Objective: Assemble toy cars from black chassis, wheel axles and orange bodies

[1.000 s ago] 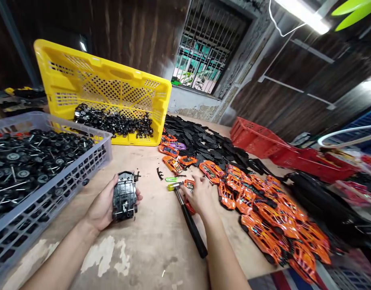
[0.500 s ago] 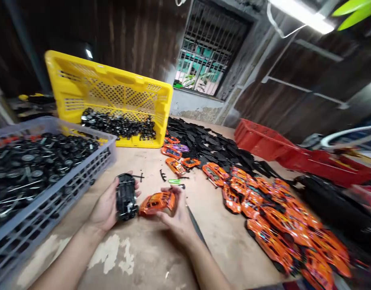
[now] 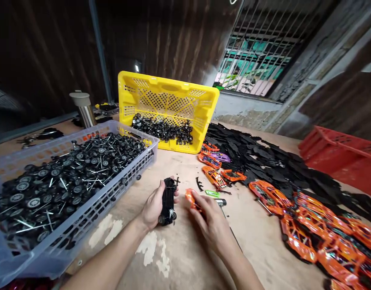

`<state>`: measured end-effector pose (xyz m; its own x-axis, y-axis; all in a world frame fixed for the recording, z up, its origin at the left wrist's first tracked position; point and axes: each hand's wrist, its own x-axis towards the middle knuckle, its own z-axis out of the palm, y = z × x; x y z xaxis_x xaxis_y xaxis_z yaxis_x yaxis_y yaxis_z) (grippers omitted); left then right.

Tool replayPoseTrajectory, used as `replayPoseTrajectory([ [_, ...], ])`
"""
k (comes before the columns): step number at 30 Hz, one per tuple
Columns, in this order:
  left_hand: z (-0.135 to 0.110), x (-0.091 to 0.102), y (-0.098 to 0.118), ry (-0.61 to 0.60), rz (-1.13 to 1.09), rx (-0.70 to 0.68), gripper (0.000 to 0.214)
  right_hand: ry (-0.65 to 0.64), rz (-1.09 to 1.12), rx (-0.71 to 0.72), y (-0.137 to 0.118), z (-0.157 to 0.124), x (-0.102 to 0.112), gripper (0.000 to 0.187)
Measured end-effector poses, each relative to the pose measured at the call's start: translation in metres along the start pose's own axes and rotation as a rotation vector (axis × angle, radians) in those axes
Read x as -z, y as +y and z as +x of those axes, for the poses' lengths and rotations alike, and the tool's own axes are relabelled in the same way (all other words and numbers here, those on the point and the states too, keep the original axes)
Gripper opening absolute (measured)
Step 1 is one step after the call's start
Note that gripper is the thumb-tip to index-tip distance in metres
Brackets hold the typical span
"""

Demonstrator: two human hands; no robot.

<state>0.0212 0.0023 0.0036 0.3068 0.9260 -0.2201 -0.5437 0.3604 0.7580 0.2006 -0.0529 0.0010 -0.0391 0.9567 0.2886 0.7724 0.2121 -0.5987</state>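
My left hand [image 3: 151, 208] is closed around a black toy car chassis [image 3: 167, 199], held upright with its long side along my fingers. A pair of wheels shows at the chassis's lower end. To its right, my right hand [image 3: 214, 217] grips an orange toy car body [image 3: 190, 196], mostly covered by my fingers. A gap separates the body from the chassis. Just beyond my right hand lie a small green piece [image 3: 212, 193], a curved black strip [image 3: 199, 184] and a dark rod-shaped tool [image 3: 220, 201], partly hidden by that hand.
On the left, a translucent crate [image 3: 143, 167] holds many wheels on axles. A yellow crate [image 3: 170, 86] lies tipped on its side, with black parts inside. Orange car bodies [image 3: 300, 241] and flat black pieces [image 3: 264, 157] cover the right, before a red crate [image 3: 339, 157].
The view has swung left, so everything sits further right. My right hand has turned the orange car body and drawn it away from the chassis, which my left hand still holds.
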Motion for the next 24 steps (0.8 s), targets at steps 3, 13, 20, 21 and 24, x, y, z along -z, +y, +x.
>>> replayPoseTrajectory([
  [3,0.0,-0.001,-0.004,0.015,0.162,-0.073,0.061,0.095,0.385,-0.131,-0.013,-0.002,-0.011,0.044],
  [13,-0.009,-0.006,-0.017,-0.065,0.716,-0.333,0.06,0.114,0.717,-0.236,-0.037,-0.007,-0.045,0.05],
  [20,-0.011,-0.004,-0.024,-0.067,0.748,-0.377,0.058,0.122,0.643,-0.205,-0.03,-0.013,-0.051,0.049],
  [21,-0.011,-0.004,-0.025,-0.066,0.74,-0.377,0.057,0.123,0.65,-0.204,-0.029,-0.014,-0.052,0.049],
  [24,-0.01,-0.005,-0.025,-0.052,0.717,-0.388,0.055,0.157,0.671,-0.224,-0.027,-0.016,-0.053,0.047],
])
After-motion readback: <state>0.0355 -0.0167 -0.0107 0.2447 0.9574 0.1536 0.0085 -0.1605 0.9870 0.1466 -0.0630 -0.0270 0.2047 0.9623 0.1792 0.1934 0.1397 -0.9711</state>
